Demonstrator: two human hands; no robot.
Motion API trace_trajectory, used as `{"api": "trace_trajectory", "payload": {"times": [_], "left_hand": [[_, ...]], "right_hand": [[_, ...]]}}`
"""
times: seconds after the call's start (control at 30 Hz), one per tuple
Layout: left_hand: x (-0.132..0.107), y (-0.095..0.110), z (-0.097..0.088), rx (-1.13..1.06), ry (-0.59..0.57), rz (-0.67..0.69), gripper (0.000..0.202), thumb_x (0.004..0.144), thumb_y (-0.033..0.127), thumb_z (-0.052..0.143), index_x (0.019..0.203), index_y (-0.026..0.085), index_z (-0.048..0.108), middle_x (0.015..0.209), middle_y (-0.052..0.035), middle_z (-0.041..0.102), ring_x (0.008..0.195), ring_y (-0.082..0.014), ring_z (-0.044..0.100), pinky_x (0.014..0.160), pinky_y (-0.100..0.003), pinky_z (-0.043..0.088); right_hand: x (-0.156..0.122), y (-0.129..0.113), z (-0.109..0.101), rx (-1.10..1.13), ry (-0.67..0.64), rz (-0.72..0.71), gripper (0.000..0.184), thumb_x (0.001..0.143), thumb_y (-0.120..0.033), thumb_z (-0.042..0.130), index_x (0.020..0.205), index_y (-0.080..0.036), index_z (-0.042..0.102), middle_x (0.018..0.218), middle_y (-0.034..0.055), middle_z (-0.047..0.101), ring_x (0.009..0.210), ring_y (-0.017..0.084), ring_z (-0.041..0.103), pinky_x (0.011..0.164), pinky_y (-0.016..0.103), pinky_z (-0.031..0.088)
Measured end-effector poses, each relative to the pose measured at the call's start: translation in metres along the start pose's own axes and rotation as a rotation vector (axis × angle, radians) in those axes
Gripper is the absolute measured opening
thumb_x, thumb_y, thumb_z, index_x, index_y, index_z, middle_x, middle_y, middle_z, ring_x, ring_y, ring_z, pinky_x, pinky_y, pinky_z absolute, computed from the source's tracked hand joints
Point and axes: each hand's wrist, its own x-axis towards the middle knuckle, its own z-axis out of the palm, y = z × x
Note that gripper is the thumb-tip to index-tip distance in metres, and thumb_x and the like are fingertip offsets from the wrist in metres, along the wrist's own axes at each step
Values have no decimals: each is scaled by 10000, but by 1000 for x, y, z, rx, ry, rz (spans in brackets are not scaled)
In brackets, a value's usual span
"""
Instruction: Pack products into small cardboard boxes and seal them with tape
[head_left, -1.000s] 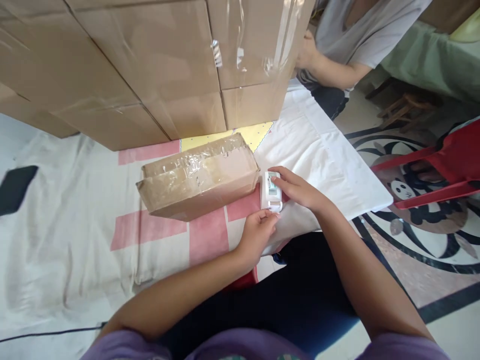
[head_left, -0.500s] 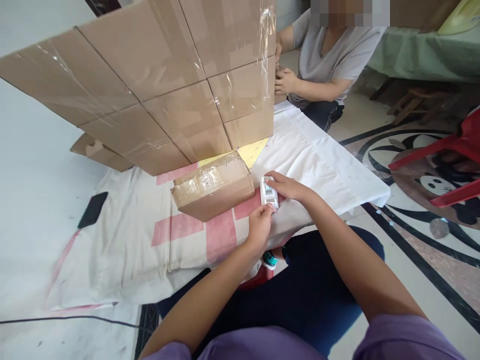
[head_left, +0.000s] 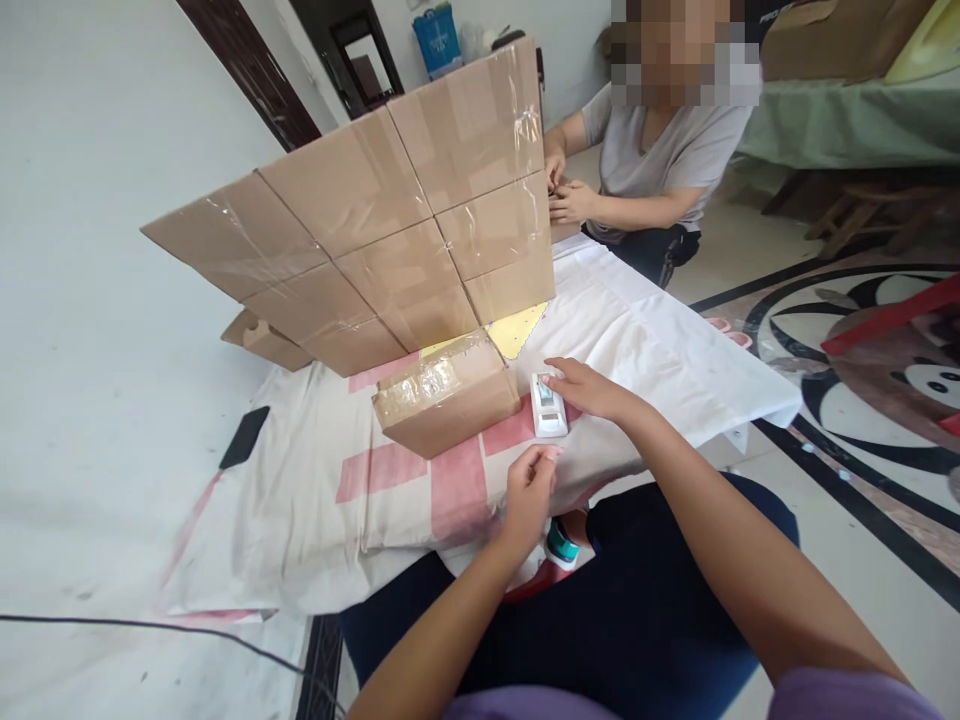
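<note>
A small white device with a greenish window lies on the cloth-covered table, just right of a taped cardboard box. My right hand rests on the device's far end, fingers curled over it. My left hand hovers a little nearer me than the device, fingertips pinched together; whether anything is between them I cannot make out.
A large tilted cardboard screen stands behind the box. A person in a grey shirt sits at the far side, hands by the screen's edge. A black phone lies at the left, and a red chair stands at the right.
My left hand has drawn back from the device's near end toward me. My right hand stays on the device. The view has tilted up, showing more of the room.
</note>
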Motion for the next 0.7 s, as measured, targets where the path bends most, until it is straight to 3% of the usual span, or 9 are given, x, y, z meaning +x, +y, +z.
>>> {"api": "trace_trajectory", "payload": {"times": [0.1, 0.2, 0.3, 0.4, 0.53, 0.7], "left_hand": [[-7, 7, -21, 113, -3, 81, 234, 970, 323, 491, 1010, 202, 687, 632, 42, 467, 601, -132, 422, 607, -241, 340], [-3, 18, -43, 327, 38, 177, 253, 986, 313, 469, 1056, 227, 696, 745, -7, 619, 672, -163, 542, 675, -262, 403], [4, 25, -61, 666, 48, 310, 231, 960, 258, 507, 1055, 225, 714, 817, -54, 703, 723, -196, 621, 716, -290, 431], [6, 24, -74, 921, 96, 493, 241, 940, 183, 503, 1058, 208, 710, 809, -71, 731, 705, -205, 662, 671, -292, 448], [6, 13, -84, 984, 211, 741, 245, 959, 154, 479, 1083, 190, 686, 778, -39, 736, 663, -186, 683, 611, -277, 469], [6, 4, -91, 927, 297, 739, 209, 973, 210, 499, 1028, 207, 700, 871, -34, 778, 692, -172, 720, 620, -259, 501]], "right_hand": [[-18, -22, -11, 56, 27, -217, 411, 971, -449, 525, 1290, -218, 643, 1312, 130, 633, 1269, 309, 559, 1063, 486, 458], [-35, -53, -16, 120, -141, -410, 292, 993, -366, 523, 1192, -248, 702, 1166, 71, 691, 1121, 252, 626, 1017, 438, 478], [-46, -78, -10, 49, -272, -557, 251, 980, -235, 536, 1149, -278, 717, 1156, 46, 687, 1137, 238, 595, 1020, 419, 458], [-47, -90, 5, -131, -244, -590, 250, 921, -111, 563, 1076, -239, 711, 1087, 56, 681, 1089, 243, 574, 970, 413, 460], [-43, -99, 19, -331, -239, -576, 152, 910, -86, 574, 971, -182, 674, 960, 48, 670, 971, 218, 575, 902, 377, 462], [-36, -113, 24, -501, -232, -593, 95, 932, -158, 606, 841, -173, 630, 912, 41, 664, 948, 209, 557, 846, 335, 448]]}}
